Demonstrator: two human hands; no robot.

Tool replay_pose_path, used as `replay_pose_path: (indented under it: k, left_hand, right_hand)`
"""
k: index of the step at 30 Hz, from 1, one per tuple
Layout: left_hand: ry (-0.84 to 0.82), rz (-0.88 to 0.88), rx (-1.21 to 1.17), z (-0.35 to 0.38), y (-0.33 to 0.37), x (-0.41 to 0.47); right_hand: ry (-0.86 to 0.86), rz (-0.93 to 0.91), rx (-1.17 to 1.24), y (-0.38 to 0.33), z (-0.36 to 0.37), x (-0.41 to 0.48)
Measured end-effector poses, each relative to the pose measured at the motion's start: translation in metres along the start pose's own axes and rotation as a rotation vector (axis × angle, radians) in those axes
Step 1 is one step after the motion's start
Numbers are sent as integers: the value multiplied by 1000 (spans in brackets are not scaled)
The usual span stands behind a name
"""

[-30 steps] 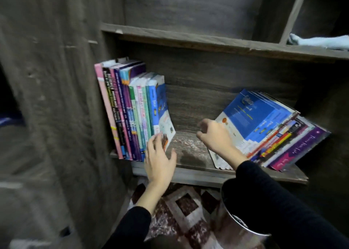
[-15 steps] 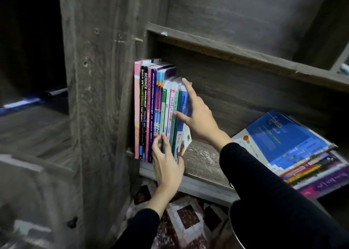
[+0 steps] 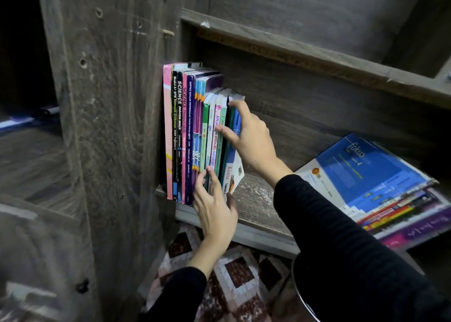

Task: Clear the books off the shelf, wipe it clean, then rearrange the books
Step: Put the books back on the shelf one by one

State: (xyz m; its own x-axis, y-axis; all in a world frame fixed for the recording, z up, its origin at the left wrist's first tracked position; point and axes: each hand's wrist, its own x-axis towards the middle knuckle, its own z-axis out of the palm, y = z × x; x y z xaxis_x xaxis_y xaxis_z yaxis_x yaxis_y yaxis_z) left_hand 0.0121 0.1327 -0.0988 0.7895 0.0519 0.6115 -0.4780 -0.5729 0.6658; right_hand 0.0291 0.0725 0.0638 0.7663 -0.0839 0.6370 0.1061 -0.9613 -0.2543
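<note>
- Grey wooden shelf (image 3: 258,199), board scuffed whitish;
- slumped stack (image 3: 371,175), blue cover uppermost, at its right end;
- upright books (image 3: 185,131), bright spines, packed against its left wall;
- right hand (image 3: 251,138) pinches the outermost ones;
- left hand (image 3: 214,212), fingers straight, presses lower spines.

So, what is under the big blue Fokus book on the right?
A leaning pile of books: only coloured edges show, with a purple book lowest. Their covers are hidden beneath the blue Fokus book.

Matt, rough wood-grain shelf (image 3: 258,197) — glossy paper covers on the books (image 3: 185,131), ribbed cloth sleeve (image 3: 341,236).
</note>
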Motion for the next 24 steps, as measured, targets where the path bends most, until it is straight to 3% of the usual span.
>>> replay_pose_path:
  k: [7,13,24]
  left_hand:
    - [28,42,-38,1,1,-2]
    - [-24,107,-257,10,-7,-6]
    - [-48,173,-198,12,-6,-11]
  right_hand:
    - [-10,6,106,8,-5,-4]
    - [53,45,179,18,-17,-14]
    - [162,47,164,33,-20,-27]
